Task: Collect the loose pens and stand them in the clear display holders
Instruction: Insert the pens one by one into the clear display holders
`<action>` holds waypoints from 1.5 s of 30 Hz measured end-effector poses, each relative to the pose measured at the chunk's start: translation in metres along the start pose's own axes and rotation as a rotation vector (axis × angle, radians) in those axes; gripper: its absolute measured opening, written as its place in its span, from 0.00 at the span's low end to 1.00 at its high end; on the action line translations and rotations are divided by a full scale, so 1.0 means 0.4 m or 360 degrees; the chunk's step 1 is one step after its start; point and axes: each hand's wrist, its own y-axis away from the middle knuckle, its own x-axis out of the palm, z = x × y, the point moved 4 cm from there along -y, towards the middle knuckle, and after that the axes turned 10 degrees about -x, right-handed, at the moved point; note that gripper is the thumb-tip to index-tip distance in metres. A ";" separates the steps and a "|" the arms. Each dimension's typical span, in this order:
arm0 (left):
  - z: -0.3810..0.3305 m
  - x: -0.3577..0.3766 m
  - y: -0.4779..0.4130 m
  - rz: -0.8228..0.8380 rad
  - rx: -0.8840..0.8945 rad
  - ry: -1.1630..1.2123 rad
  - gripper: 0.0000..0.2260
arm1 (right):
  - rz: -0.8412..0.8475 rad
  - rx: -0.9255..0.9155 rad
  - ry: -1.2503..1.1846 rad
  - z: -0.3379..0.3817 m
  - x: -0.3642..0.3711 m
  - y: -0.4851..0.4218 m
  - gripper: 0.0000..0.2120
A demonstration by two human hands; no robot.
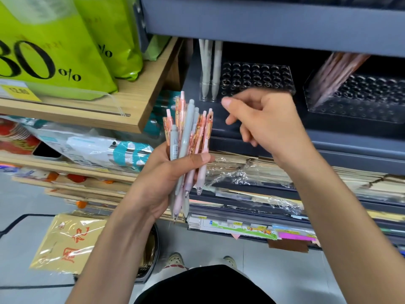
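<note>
Left hand (162,178): gripping a bundle of pens (188,132), pink and grey, tips down.
Right hand (267,121): beside the bundle, fingers loosely bent, empty.
Clear holder (258,77): just beyond the right hand, grey pens (208,69) standing at its left end.

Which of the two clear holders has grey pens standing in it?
The left holder, with grey pens upright at its left end; the right holder has leaning pink pens.

Bright, even light; seemingly motion-blurred edges
</note>
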 end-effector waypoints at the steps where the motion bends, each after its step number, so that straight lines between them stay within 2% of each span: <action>1: 0.001 0.006 0.000 0.0011 0.0023 -0.0003 0.08 | 0.0126 0.0037 -0.0053 -0.007 0.002 0.015 0.10; 4: 0.007 0.028 -0.005 0.0055 0.0074 0.0010 0.08 | 0.0386 0.0121 -0.0228 -0.028 0.007 0.040 0.12; 6: 0.012 0.045 -0.009 0.0075 0.0078 0.0019 0.09 | 0.0417 0.0218 -0.0336 -0.043 -0.002 0.048 0.14; 8: 0.017 0.064 -0.012 0.0099 0.0072 -0.0006 0.08 | 0.0386 0.0267 -0.0430 -0.053 -0.021 0.053 0.11; 11: 0.028 0.099 -0.020 0.0182 0.0034 0.0006 0.07 | 0.0164 0.0246 -0.0624 -0.058 -0.071 0.054 0.07; 14: 0.047 0.135 -0.034 0.0188 0.0016 0.0031 0.11 | -0.0081 0.0212 -0.0729 -0.067 -0.130 0.063 0.06; 18: 0.068 0.187 -0.053 0.0172 0.0028 0.0026 0.16 | -0.0019 0.0167 -0.0644 -0.088 -0.171 0.102 0.08; 21: 0.082 0.229 -0.066 0.0165 0.0049 -0.0002 0.15 | -0.0022 0.0097 -0.0531 -0.102 -0.212 0.120 0.09; 23: 0.092 0.252 -0.071 0.0166 0.0042 0.0017 0.14 | -0.0157 -0.0018 -0.0535 -0.098 -0.264 0.119 0.07; 25: 0.100 0.264 -0.072 0.0153 0.0029 0.0054 0.13 | -0.0427 -0.0189 -0.0519 -0.088 -0.335 0.115 0.07; 28: 0.105 0.262 -0.071 0.0105 0.0016 0.0098 0.12 | -0.0845 -0.0405 -0.0372 -0.075 -0.430 0.114 0.07; 32: 0.102 0.257 -0.065 0.0044 0.0020 0.0172 0.11 | -0.1023 -0.0510 -0.0106 -0.078 -0.473 0.100 0.08; 38: 0.096 0.239 -0.066 0.0000 0.0048 0.0154 0.08 | -0.0902 -0.0583 0.0449 -0.095 -0.458 0.057 0.06; 40: 0.095 0.233 -0.065 -0.0006 0.0054 0.0149 0.09 | -0.0831 -0.0561 0.0671 -0.097 -0.451 0.038 0.08; 45: 0.094 0.218 -0.064 -0.0021 0.0057 0.0148 0.11 | -0.0429 -0.0271 0.1378 -0.089 -0.429 -0.027 0.13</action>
